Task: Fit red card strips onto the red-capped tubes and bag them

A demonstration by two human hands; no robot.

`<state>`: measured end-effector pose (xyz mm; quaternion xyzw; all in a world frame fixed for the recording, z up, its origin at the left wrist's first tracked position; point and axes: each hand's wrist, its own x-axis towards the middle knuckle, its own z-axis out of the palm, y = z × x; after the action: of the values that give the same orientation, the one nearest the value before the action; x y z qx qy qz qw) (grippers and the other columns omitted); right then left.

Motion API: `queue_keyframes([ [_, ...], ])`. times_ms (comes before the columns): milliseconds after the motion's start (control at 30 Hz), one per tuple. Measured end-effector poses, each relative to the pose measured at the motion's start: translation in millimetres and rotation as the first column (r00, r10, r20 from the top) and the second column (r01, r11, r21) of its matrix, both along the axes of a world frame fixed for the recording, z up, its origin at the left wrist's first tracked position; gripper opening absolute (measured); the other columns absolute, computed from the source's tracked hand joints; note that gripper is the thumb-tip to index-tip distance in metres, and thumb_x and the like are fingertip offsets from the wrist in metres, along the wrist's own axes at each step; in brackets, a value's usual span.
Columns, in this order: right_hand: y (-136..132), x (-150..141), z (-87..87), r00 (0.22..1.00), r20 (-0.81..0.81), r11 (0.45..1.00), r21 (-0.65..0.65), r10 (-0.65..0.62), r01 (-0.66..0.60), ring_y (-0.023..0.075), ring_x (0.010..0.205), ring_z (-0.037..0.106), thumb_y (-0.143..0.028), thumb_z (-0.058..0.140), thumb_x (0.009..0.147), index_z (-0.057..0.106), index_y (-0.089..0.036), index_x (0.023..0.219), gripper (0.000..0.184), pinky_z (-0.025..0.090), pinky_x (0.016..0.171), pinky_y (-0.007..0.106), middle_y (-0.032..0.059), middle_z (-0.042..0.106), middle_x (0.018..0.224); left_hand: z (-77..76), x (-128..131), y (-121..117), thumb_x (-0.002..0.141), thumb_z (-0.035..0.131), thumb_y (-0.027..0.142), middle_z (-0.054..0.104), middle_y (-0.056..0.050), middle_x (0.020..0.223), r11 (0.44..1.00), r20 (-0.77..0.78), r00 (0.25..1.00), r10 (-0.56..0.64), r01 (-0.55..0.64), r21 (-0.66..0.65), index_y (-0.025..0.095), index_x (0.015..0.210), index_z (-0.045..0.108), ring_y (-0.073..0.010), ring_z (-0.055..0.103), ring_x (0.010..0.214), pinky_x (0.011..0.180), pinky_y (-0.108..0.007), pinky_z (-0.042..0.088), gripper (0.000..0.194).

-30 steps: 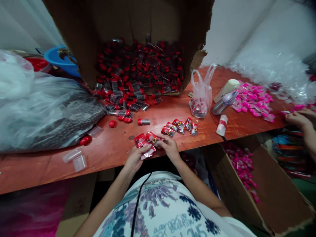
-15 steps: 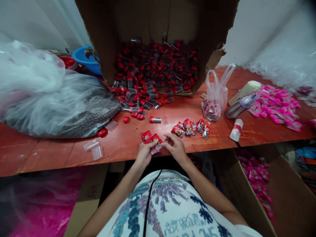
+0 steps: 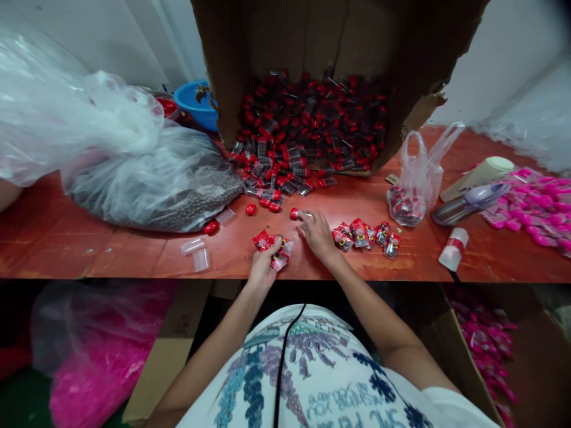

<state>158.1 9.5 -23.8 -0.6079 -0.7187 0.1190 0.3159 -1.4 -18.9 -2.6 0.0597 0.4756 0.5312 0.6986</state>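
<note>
Red, glossy film makes up the small packets (image 3: 264,241) that we see in the head view, pinched between thumb and fingers of our left hand (image 3: 263,267), just above the near edge of the orange-red table (image 3: 147,261). That grip is firmly together on them. Our right hand (image 3: 319,236) reaches forward, its fingertips over the clear end of a red-capped tube (image 3: 294,213) that lies on its side; whether they have closed on it or only touch it, we cannot tell.

We judge the step in hand to be this reach for the tube while the packets are kept ready on the left. Picking it up would call for thumb and fingers to meet around the clear body, with the left grip steady so that no packet slips.

The held packets overlap and fan out: bright red printed tops with a pale round design, shinier see-through film lower down, partly hidden by our thumb. Similar packets (image 3: 359,233) lie in a loose row to the right of our right hand, with yellow marks and dark contents showing. The tube's cap is rounded and opaque; our fingers cover much of its body. Beyond it, a heap of tubes (image 3: 312,119) spills from a cardboard box (image 3: 446,59).
</note>
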Motion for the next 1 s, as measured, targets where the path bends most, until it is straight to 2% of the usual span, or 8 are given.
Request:
queue_keyframes([
  [133, 14.8, 1.9, -7.1, 0.990, 0.139, 0.997, -0.082, 0.014, -0.003, 0.0270, 0.109, 0.049, -0.021, 0.056, 0.086, 0.054, -0.021, 0.127, 0.041, 0.038, 0.094, 0.042, 0.0148, 0.057, 0.118, 4.5, -6.9, 8.8, 0.073, 0.067, 0.004, 0.068, -0.004, 0.067, 0.995, 0.072, 0.997, -0.002, 0.010, -0.104, 0.011, 0.071, 0.063, -0.0131, 0.065, 0.056, 0.062, -0.027, 0.057, 0.007],
  [200, 5.9, 0.3, -7.0, 0.996, 0.074, 0.994, -0.099, 0.050, -0.043, 0.0249, 0.102, 0.053, -0.020, 0.053, 0.087, 0.058, -0.021, 0.121, 0.034, 0.040, 0.091, 0.039, 0.0131, 0.061, 0.107, 5.0, -10.6, 11.8, 0.078, 0.063, 0.006, 0.069, -0.005, 0.067, 0.992, 0.100, 0.995, -0.011, 0.023, -0.126, 0.011, 0.070, 0.063, -0.0131, 0.065, 0.056, 0.062, -0.028, 0.057, 0.009],
  [267, -11.9, -2.6, -4.4, 0.992, -0.121, 0.995, -0.089, 0.036, -0.047, 0.0231, 0.100, 0.055, -0.021, 0.048, 0.090, 0.060, -0.019, 0.119, 0.032, 0.041, 0.092, 0.038, 0.0117, 0.063, 0.106, 4.5, -13.9, 13.9, 0.081, 0.060, 0.008, 0.069, -0.005, 0.068, 0.992, 0.120, 0.993, -0.010, 0.025, -0.120, 0.011, 0.071, 0.062, -0.0132, 0.065, 0.057, 0.061, -0.027, 0.057, 0.010],
  [367, -44.8, -8.0, 2.0, 0.847, -0.530, 0.987, -0.154, -0.039, -0.051, 0.0198, 0.093, 0.059, -0.029, 0.046, 0.090, 0.058, -0.020, 0.119, 0.033, 0.046, 0.084, 0.033, 0.0074, 0.065, 0.106, 3.2, -15.8, 16.2, 0.083, 0.057, 0.009, 0.069, -0.005, 0.069, 0.994, 0.153, 0.988, -0.001, 0.017, -0.107, 0.012, 0.072, 0.062, -0.0132, 0.065, 0.059, 0.060, -0.026, 0.057, 0.013],
  [467, -70.4, -12.8, 8.1, 0.652, -0.747, 0.957, -0.267, -0.129, -0.116, 0.0167, 0.078, 0.061, -0.036, 0.051, 0.087, 0.060, -0.020, 0.117, 0.035, 0.050, 0.070, 0.028, 0.0040, 0.067, 0.096, 2.9, -12.6, 18.1, 0.084, 0.056, 0.008, 0.069, -0.005, 0.069, 0.994, 0.194, 0.981, 0.016, 0.006, -0.111, 0.012, 0.071, 0.061, -0.0130, 0.066, 0.061, 0.062, -0.026, 0.057, 0.014],
  [700, -81.2, -16.1, 14.0, 0.519, -0.820, 0.908, -0.379, -0.240, -0.178, 0.0118, 0.062, 0.057, -0.039, 0.059, 0.079, 0.065, -0.018, 0.110, 0.037, 0.049, 0.055, 0.023, 0.0015, 0.067, 0.081, 6.6, 0.8, 15.5, 0.077, 0.063, 0.006, 0.066, -0.003, 0.065, 0.998, 0.145, 0.989, 0.014, -0.005, -0.058, 0.013, 0.068, 0.061, -0.0133, 0.064, 0.058, 0.065, -0.028, 0.056, 0.012],
  [867, -80.2, -17.4, 11.2, 0.443, -0.855, 0.915, -0.372, -0.271, -0.158, 0.0105, 0.059, 0.056, -0.038, 0.059, 0.079, 0.064, -0.019, 0.112, 0.038, 0.049, 0.053, 0.023, 0.0011, 0.065, 0.078, 7.6, 2.8, 8.9, 0.073, 0.068, 0.009, 0.067, -0.004, 0.065, 0.999, 0.100, 0.994, -0.035, 0.035, 0.001, 0.011, 0.069, 0.062, -0.0136, 0.064, 0.058, 0.065, -0.028, 0.055, 0.008],
  [1000, -82.9, -18.5, 7.7, 0.450, -0.862, 0.922, -0.342, -0.232, -0.181, 0.0097, 0.059, 0.057, -0.038, 0.060, 0.079, 0.061, -0.021, 0.114, 0.039, 0.049, 0.053, 0.022, 0.0002, 0.065, 0.081, 6.8, 3.5, 6.1, 0.065, 0.075, 0.010, 0.067, -0.002, 0.066, 0.998, 0.056, 0.998, -0.040, 0.037, 0.044, 0.012, 0.070, 0.062, -0.0136, 0.063, 0.058, 0.064, -0.027, 0.054, 0.014],
])
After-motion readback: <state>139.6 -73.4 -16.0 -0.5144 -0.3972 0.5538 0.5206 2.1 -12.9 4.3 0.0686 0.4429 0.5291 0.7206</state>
